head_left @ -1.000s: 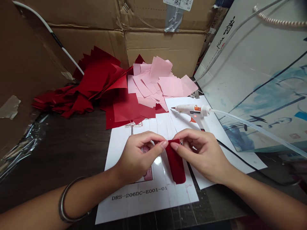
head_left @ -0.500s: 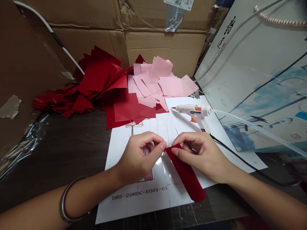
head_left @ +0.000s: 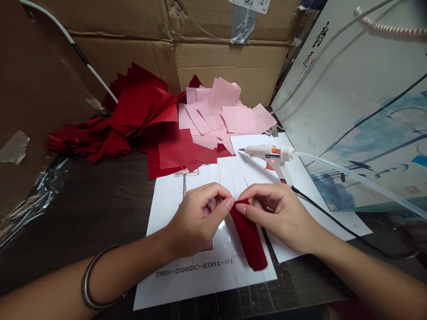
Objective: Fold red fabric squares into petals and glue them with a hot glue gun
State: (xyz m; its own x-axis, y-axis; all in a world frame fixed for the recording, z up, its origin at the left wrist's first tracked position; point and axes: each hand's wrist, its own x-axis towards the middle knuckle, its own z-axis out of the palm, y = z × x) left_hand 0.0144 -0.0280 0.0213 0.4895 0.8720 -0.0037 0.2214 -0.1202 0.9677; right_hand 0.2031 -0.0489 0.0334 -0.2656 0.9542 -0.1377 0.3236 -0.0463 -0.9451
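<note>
A dark red fabric strip (head_left: pixel 251 240) hangs down over the white printed sheet (head_left: pixel 173 284), its top end pinched between my two hands. My left hand (head_left: pixel 203 218) closes thumb and index finger on the strip's upper left corner. My right hand (head_left: pixel 278 213) pinches the upper right corner the same way, fingertips close to those of the left. The strip's lower end is rounded and free. Beyond my right hand a white glue gun (head_left: pixel 267 153) rests on its side, its nozzle facing left and a small light glowing on it.
Behind lie a heap of dark red fabric pieces (head_left: pixel 133 106) and a pile of pink squares (head_left: pixel 213 111). A clear glue stick (head_left: pixel 360 178) extends right from the glue gun, near a black cord (head_left: pixel 340 226). Cardboard boxes (head_left: pixel 230 66) and a painted white panel (head_left: pixel 360 111) border the table.
The strip's lower end has swung left, so it hangs more upright. My left fingertips have shifted slightly right onto its corner. The glue gun and fabric piles have stayed put.
</note>
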